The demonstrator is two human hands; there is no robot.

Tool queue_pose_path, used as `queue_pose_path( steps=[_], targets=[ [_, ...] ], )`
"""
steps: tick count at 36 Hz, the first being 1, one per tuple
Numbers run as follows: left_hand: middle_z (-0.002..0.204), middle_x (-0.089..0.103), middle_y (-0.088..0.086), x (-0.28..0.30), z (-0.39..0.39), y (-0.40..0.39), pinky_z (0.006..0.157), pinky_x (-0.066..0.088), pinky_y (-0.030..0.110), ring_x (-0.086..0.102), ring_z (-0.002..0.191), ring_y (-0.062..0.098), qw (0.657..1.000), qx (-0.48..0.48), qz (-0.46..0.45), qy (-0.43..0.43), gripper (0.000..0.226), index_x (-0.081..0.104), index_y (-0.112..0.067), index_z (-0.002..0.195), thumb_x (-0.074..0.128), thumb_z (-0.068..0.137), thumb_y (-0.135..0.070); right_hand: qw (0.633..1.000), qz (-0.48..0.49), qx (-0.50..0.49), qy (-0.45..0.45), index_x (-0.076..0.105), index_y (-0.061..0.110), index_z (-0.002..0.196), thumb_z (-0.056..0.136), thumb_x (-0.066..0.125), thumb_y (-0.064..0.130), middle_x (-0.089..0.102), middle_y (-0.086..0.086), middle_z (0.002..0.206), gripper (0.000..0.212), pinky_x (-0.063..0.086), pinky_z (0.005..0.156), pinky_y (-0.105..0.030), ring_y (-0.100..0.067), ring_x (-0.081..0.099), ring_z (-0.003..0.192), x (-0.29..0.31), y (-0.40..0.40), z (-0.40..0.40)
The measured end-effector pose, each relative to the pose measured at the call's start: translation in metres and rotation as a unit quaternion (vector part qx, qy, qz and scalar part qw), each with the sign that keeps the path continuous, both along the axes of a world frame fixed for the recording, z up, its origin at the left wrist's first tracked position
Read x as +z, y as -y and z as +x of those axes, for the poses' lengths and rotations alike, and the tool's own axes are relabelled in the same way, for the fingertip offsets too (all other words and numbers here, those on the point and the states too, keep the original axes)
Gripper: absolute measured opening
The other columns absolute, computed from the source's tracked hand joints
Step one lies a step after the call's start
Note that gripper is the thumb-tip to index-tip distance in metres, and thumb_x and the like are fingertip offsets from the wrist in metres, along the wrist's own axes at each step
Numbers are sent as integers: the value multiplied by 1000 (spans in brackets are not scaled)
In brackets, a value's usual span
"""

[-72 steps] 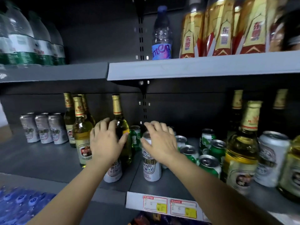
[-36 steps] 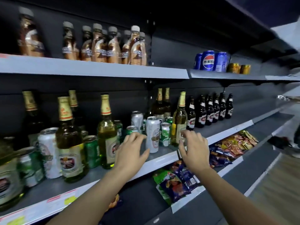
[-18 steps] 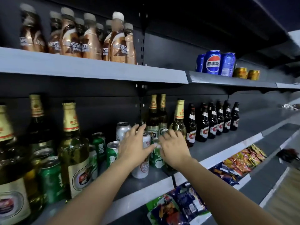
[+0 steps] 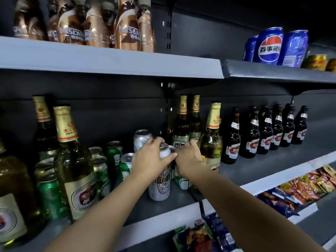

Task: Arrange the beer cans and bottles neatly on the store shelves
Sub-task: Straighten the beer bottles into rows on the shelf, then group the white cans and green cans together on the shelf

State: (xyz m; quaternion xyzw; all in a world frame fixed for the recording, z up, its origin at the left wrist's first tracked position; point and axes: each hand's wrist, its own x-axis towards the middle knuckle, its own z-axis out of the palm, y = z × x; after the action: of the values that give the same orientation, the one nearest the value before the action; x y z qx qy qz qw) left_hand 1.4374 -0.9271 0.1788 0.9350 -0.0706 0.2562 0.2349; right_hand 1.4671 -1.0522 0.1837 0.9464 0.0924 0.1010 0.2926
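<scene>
I face dark store shelving, and the grey middle shelf (image 4: 163, 206) carries the beer. Nearest on it stands a white can (image 4: 161, 180), upright near the shelf's front edge. My left hand (image 4: 149, 160) grips its upper part, thumb across the front, fingers curled over the rim. Just right of the white can, my right hand (image 4: 189, 159) wraps a green can (image 4: 182, 180); those fingers are hidden behind it, so I cannot tell how tightly they close. Left of the white can cluster more green cans (image 4: 125, 166). Behind it stands a silver can (image 4: 141, 137), and gold-foiled bottles (image 4: 211, 140) rise beyond my right hand.
</scene>
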Motion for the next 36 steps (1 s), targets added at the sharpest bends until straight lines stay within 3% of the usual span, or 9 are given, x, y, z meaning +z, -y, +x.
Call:
queue_pose_path(
  steps=[5, 8, 10, 19, 24, 28, 36],
  targets=[
    [122, 52, -6, 1, -17, 1, 73, 47, 34, 59, 103, 24, 997, 57, -40, 24, 42, 52, -31, 121, 57, 84, -51, 992, 112, 43, -21, 36, 16, 142, 87, 65, 42, 45, -10, 137, 67, 23, 110, -47, -30, 43, 128, -3, 7, -8],
    [117, 51, -5, 7, -33, 0, 68, 42, 32, 60, 98, 25, 992, 99, -56, 46, 42, 53, -30, 121, 56, 85, -51, 978, 186, 89, -43, 30, 17, 143, 87, 67, 35, 39, -12, 134, 70, 44, 87, -41, -34, 48, 120, -2, 9, -22],
    [115, 51, -4, 14, -45, 1, 67, 38, 31, 59, 99, 26, 988, 126, -67, 58, 41, 53, -29, 120, 56, 85, -49, 966, 221, 131, -39, 32, 16, 140, 87, 66, 33, 36, -12, 132, 65, 46, 78, -38, -34, 47, 118, 2, 9, -34],
    [112, 51, -8, 25, -122, -9, 68, 41, 30, 58, 97, 19, 970, 214, -62, 99, 39, 53, -31, 119, 58, 84, -50, 931, 266, 246, -48, 26, 18, 145, 88, 59, 36, 35, -10, 139, 68, 43, 94, -41, -31, 37, 128, 12, -12, -89],
    [120, 50, -8, 23, -171, -36, 73, 45, 31, 56, 105, 18, 960, 265, -44, 74, 48, 51, -35, 130, 55, 86, -53, 907, 283, 306, -55, 33, 15, 139, 85, 59, 35, 42, -8, 138, 64, 40, 97, -40, -28, 38, 129, 16, -40, -124],
    [123, 49, -8, 17, -216, -68, 64, 43, 29, 60, 101, 19, 947, 316, -15, 60, 50, 50, -36, 135, 53, 88, -54, 881, 291, 371, -42, 35, 16, 139, 86, 58, 38, 42, -7, 138, 63, 40, 97, -39, -27, 38, 128, 20, -76, -156],
    [123, 50, -5, -5, -314, -147, 65, 47, 31, 59, 100, 21, 913, 409, 9, 12, 45, 54, -31, 128, 52, 89, -53, 837, 276, 463, -97, 27, 17, 148, 87, 58, 37, 37, -6, 147, 72, 38, 102, -40, -27, 34, 133, 1, -180, -241]
  ],
)
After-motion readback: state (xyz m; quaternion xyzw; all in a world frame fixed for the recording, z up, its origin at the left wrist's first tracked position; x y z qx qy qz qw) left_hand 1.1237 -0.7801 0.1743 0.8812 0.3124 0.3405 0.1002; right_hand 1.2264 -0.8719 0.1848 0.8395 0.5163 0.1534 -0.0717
